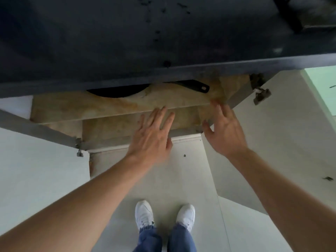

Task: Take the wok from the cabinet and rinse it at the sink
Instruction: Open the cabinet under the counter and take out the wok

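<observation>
The black wok point(116, 91) lies on the upper shelf point(109, 108) of the open cabinet, mostly hidden under the dark countertop point(127, 42). Its black handle point(192, 85) sticks out to the right. My left hand point(152, 135) is stretched out in front of the shelf's front edge with straight, spread fingers and holds nothing. My right hand point(225, 130) is spread open near the right end of the shelf, below the handle, also empty. Neither hand touches the wok.
Both white cabinet doors stand open: the left door point(36, 160) and the right door point(272, 142), with hinges point(260, 91) showing. A lower shelf point(112, 128) lies beneath. My white shoes point(163, 215) stand on the pale floor before the cabinet.
</observation>
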Tool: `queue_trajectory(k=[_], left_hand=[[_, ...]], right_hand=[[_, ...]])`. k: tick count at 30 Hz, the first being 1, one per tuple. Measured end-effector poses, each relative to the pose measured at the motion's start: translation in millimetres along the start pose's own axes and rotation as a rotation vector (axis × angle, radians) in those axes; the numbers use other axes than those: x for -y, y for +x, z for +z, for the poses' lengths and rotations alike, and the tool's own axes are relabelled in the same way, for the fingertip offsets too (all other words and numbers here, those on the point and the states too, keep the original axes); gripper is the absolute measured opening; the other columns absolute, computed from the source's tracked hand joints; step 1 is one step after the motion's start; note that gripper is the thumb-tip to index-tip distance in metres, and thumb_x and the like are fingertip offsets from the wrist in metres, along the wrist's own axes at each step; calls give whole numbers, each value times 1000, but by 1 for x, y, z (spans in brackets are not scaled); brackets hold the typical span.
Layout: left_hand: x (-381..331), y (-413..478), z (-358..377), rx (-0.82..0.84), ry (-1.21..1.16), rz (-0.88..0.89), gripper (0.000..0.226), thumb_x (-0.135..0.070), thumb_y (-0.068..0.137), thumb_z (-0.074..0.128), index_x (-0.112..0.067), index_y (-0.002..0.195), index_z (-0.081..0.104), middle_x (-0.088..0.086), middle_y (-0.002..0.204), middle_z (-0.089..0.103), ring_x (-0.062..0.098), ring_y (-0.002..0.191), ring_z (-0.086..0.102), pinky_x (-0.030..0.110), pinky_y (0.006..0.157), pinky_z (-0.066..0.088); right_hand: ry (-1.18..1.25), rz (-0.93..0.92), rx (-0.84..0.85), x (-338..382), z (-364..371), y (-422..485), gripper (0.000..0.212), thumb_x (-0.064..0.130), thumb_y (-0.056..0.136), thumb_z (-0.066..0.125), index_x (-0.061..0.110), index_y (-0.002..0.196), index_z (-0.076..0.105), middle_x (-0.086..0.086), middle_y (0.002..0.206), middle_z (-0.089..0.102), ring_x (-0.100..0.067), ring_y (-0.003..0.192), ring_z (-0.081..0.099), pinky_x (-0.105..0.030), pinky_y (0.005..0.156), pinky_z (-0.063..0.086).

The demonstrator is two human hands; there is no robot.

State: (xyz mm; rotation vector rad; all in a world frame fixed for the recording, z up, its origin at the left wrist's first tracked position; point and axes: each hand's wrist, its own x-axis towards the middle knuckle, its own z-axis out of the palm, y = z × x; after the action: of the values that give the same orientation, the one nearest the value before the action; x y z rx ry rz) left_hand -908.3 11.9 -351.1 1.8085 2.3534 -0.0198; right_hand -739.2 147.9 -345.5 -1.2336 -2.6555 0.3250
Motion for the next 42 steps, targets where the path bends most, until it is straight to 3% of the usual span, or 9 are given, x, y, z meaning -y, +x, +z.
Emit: queue_trajectory(k=[4, 9, 18, 24, 27, 30, 32, 38, 42], left_hand=[[-8, 65, 4, -57, 13, 12, 85, -29, 84, 57, -16, 155, 14, 12, 164, 15, 32, 148, 22, 52, 119, 23], [-13, 112, 13, -86, -53, 31, 94, -24, 84, 61, -17, 157, 3, 7, 167, 0, 28, 152, 12, 49, 122, 20], [-4, 107, 28, -133, -134, 71, 83, -19, 90, 55, -15, 157, 7, 5, 168, 4, 23, 153, 9, 45, 123, 21], [-15, 60, 44, -315, -855, -202, 58, -18, 99, 49, -7, 152, 29, 7, 163, 25, 16, 148, 28, 24, 119, 22], [-19, 55, 49, -267, -1402, -525, 48, -16, 101, 51, -3, 146, 37, 10, 146, 47, 22, 135, 49, 37, 115, 38], [-13, 55, 49, -159, -1781, -764, 29, -25, 101, 54, -2, 117, 58, 8, 111, 70, 25, 112, 68, 40, 102, 51], [-5, 56, 48, -98, -1937, -768, 22, -23, 99, 57, -3, 107, 63, 6, 101, 74, 22, 99, 73, 37, 96, 54], [3, 62, 41, 103, -2181, -760, 17, -8, 94, 62, 1, 109, 62, 16, 112, 74, 24, 96, 75, 33, 85, 61], [4, 53, 49, 154, -2250, -772, 18, -5, 95, 60, 5, 109, 63, 13, 98, 73, 21, 86, 76, 33, 85, 61]], right_hand=[[106, 15, -74, -7, 18, 51, 56, 30, 96, 58, 20, 146, 36, -11, 143, 51, -34, 116, 61, -48, 89, 59], [200, 38, -52, -13, 36, 91, 59, 32, 97, 60, 15, 149, 38, -12, 140, 56, -33, 119, 62, -44, 98, 55], [260, 45, -85, -7, 46, 79, 30, 24, 96, 64, 8, 121, 64, -13, 114, 70, -31, 97, 70, -36, 85, 59], [294, 119, -116, 36, 56, 14, 34, 34, 91, 69, 11, 116, 68, -10, 98, 68, -32, 75, 67, -37, 60, 56], [275, 216, -156, 60, 60, -14, 37, 38, 87, 72, 13, 115, 70, -6, 91, 67, -31, 72, 66, -34, 56, 51], [319, 289, -168, 70, 60, -36, 38, 38, 85, 74, 14, 115, 70, -4, 92, 69, -28, 75, 67, -34, 58, 52], [364, 323, -162, 71, 59, -49, 39, 36, 86, 74, 14, 117, 70, -4, 94, 69, -26, 78, 68, -36, 62, 56], [474, 347, -131, 61, 59, -83, 31, 30, 79, 81, 18, 105, 70, 9, 86, 65, -10, 65, 61, -27, 58, 51], [915, 621, 234, 50, 62, -71, 24, 25, 78, 82, 24, 93, 62, 5, 75, 71, -13, 69, 71, -24, 63, 59]])
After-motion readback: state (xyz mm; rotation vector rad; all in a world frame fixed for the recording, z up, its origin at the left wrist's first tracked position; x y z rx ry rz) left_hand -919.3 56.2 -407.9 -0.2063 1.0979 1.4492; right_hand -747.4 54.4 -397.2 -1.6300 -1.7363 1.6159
